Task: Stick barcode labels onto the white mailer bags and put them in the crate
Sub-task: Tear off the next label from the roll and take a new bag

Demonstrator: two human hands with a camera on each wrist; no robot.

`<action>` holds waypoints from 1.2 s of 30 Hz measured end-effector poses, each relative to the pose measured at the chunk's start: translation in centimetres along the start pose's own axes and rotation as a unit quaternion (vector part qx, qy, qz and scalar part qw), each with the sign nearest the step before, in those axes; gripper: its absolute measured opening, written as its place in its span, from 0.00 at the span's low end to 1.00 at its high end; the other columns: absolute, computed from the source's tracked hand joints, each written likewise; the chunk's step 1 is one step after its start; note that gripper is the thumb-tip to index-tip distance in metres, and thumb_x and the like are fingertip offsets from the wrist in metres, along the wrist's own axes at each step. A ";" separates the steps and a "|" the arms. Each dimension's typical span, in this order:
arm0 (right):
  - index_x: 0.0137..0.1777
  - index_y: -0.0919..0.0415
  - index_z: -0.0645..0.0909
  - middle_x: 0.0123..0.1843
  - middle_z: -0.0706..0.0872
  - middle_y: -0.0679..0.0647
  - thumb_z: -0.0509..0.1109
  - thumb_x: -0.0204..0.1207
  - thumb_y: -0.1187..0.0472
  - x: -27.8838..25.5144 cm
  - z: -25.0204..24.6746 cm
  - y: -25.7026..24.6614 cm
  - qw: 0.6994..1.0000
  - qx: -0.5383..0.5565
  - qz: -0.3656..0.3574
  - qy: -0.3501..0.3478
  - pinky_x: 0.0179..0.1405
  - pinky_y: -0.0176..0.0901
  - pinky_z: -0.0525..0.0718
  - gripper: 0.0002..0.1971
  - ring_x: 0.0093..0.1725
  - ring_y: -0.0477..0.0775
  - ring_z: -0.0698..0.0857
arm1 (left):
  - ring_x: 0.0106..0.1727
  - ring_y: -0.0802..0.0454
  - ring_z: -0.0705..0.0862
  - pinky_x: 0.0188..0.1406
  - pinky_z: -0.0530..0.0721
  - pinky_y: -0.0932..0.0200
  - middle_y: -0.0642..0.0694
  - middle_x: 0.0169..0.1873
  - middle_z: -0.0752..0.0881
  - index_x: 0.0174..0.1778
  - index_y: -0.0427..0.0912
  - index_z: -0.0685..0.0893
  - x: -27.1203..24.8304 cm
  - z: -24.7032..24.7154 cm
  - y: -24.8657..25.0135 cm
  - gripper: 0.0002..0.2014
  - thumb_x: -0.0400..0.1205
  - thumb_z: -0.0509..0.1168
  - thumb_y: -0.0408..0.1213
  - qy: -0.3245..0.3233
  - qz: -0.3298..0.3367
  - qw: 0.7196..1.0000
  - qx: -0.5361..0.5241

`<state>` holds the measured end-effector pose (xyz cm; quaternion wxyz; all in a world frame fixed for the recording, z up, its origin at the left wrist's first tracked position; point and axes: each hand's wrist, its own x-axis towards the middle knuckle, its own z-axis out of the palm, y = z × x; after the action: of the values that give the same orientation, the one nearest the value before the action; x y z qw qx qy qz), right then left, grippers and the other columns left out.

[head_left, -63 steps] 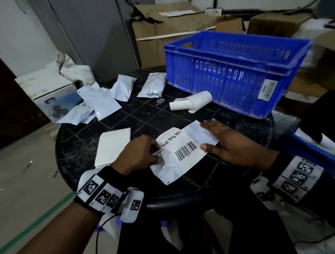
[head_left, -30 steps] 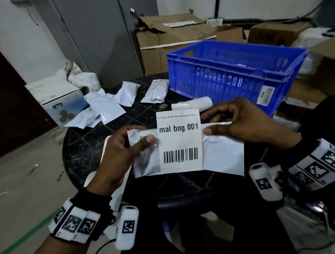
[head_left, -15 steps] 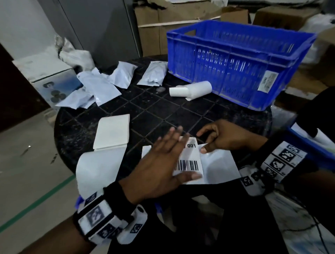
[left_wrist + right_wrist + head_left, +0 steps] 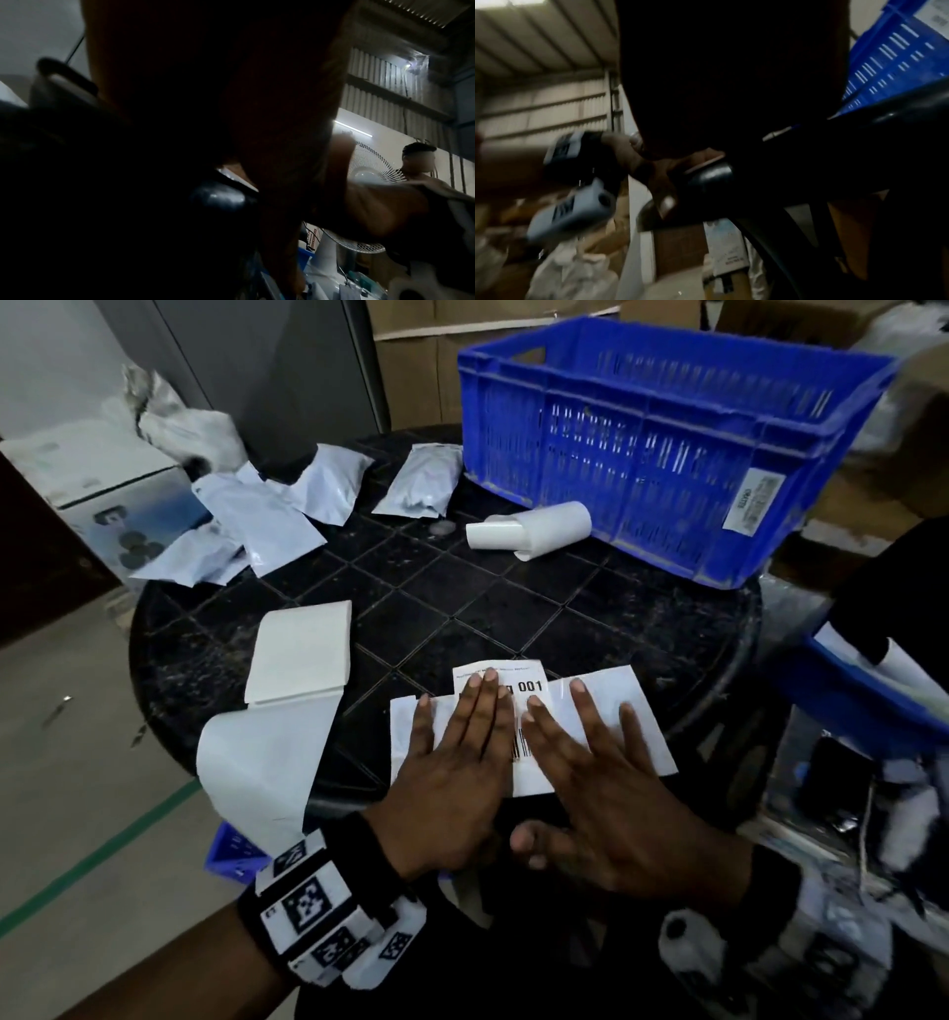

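While half a second ago only the left hand [image 4: 457, 762] lay on the bag and the right hand [image 4: 606, 793] was curled, pinching the label's far edge, both hands now lie flat, side by side, on the white mailer bag [image 4: 637, 711] at the near edge of the round black table [image 4: 462, 608]. All the fingers are straight and spread a little apart, gripping nothing. They press down on the barcode label [image 4: 529, 683], which shows between and beyond them: "001" reads past the fingertips, a strip of bars sits in the gap between the hands, and its far end sticks out over the bag's far edge. The bag has stayed where it was.

A stack of blank labels [image 4: 303, 649] lies left of the bag, a loose strip curling from it over the table's near-left edge. Toward the far side a roll of label backing [image 4: 534, 528] rests just beside the blue crate [image 4: 667, 449], which stands on the far right. More mailer bags [image 4: 277, 521] are strewn across the far left, as before. What lies inside the crate cannot be seen. Both wrist views are dark and blurred, filled by the undersides of the hands, and add nothing about the fingers.
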<state>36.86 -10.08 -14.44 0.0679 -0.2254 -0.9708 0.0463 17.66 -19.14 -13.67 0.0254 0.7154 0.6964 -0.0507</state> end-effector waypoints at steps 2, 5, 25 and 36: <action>0.88 0.67 0.62 0.92 0.58 0.60 0.47 0.76 0.17 -0.9 1.1 0.1 1.000 -0.027 -0.001 0.013 0.78 0.88 0.57 0.58 0.90 0.74 0.49 | 0.90 0.34 0.52 0.79 0.62 0.19 0.28 0.88 0.53 0.88 0.28 0.55 0.0 0.7 0.1 0.60 0.69 0.62 0.68 0.013 -0.005 1.000 0.004; 0.86 0.67 0.67 0.90 0.62 0.60 0.49 0.73 0.15 -1.1 1.2 0.4 0.997 -0.054 0.026 0.038 0.77 0.90 0.56 0.60 0.90 0.75 0.51 | 0.91 0.38 0.41 0.83 0.51 0.21 0.32 0.90 0.43 0.90 0.31 0.44 -0.3 0.7 -0.4 0.65 0.64 0.52 0.74 -0.013 -0.016 1.000 0.001; 0.86 0.68 0.66 0.91 0.51 0.71 0.43 0.68 0.11 0.8 0.8 -1.1 0.988 -0.058 0.115 0.080 0.79 0.88 0.50 0.65 0.90 0.75 0.47 | 0.87 0.38 0.25 0.83 0.38 0.22 0.39 0.88 0.29 0.87 0.34 0.30 -1.4 -0.6 -1.4 0.69 0.61 0.40 0.82 -0.063 -0.057 0.996 -0.038; 0.85 0.68 0.68 0.90 0.53 0.72 0.46 0.75 0.16 1.9 1.6 -0.5 0.986 -0.082 0.125 0.078 0.78 0.88 0.53 0.59 0.90 0.77 0.49 | 0.81 0.46 0.15 0.80 0.27 0.25 0.45 0.86 0.24 0.88 0.42 0.29 -0.1 -2.0 -1.5 0.74 0.58 0.42 0.93 -0.098 -0.127 0.985 -0.068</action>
<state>34.71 -9.72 -15.71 0.1184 -0.3524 -0.9273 -0.0434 16.23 -19.01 -11.59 0.1355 0.6090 0.7778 -0.0754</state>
